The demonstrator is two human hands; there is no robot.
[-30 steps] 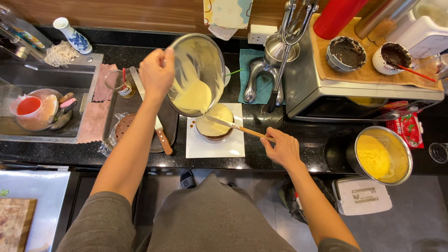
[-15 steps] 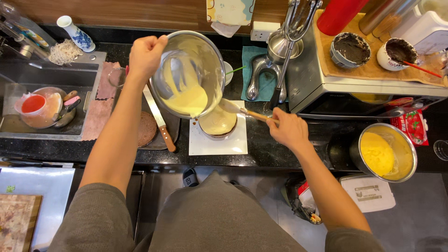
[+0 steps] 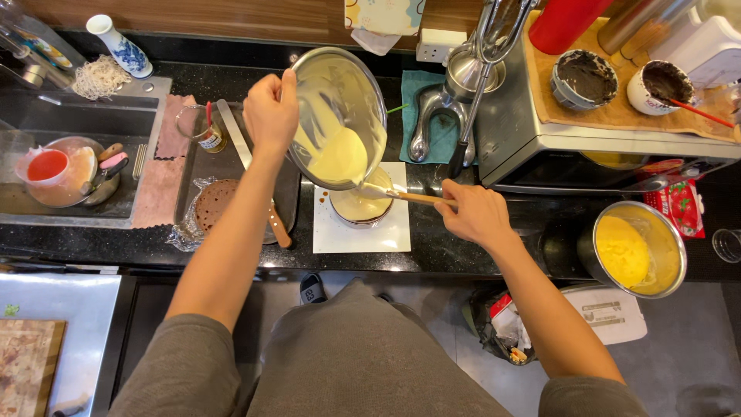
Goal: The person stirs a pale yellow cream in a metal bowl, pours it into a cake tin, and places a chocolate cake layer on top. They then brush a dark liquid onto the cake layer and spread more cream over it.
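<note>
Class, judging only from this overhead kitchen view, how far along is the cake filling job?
Done: some yellow cream already covers the cake on its white sheet.
In hand: the left hand tilts the steel bowl while the right hand scrapes with a wooden-handled spatula.
Left: cream remains in the bowl, and a brown cake layer sits unused on the tray.

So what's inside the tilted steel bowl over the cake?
Pale yellow batter pools at the tilted steel mixing bowl's lower edge, smeared up its wall. The left hand covers part of the rim; the round cake below is partly hidden.

Black stone counter [image 3: 463, 255], wood-panelled wall [image 3: 231, 15] behind, steel sink [image 3: 85, 127] left, grey floor [image 3: 695, 355].
</note>
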